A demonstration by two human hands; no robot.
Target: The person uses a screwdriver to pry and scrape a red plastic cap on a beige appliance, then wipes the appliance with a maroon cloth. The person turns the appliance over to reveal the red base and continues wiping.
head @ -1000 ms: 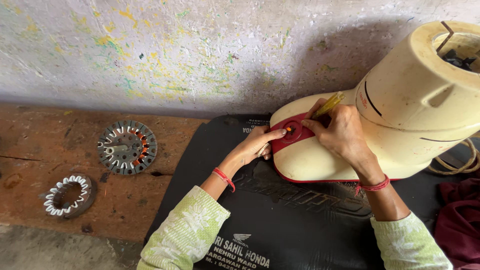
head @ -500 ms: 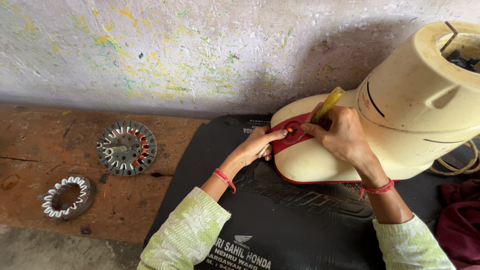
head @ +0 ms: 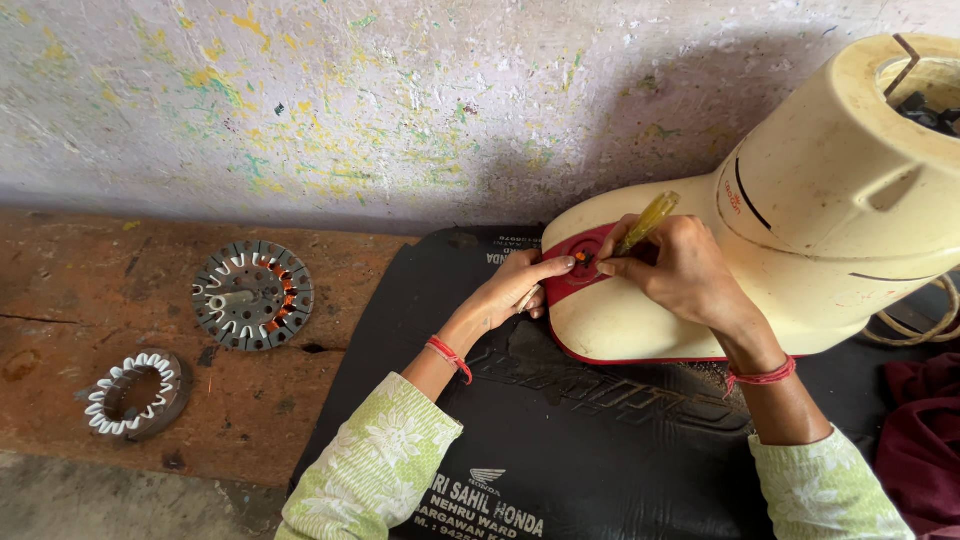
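Paint-flecked wall behind, worn brown bench (head: 90, 290) below, black mat (head: 620, 450) laid over its right half. Cream mixer base (head: 790, 230) lies on its side on the mat, bottom end toward the wall. Red panel (head: 572, 270) at the base's left end carries a small knob. Right hand (head: 680, 275) is closed around a yellow-handled screwdriver (head: 648, 220), tip down at the red panel. Left hand (head: 520, 290) has fingers loosely extended, fingertips pressing on the panel edge, holding nothing. Red thread bands on both wrists, light green floral sleeves. Left of the mat, well apart: round motor part with copper windings (head: 252, 295), and nearer the bench edge a white-toothed ring (head: 137, 395). Maroon cloth (head: 920, 440) at far right.
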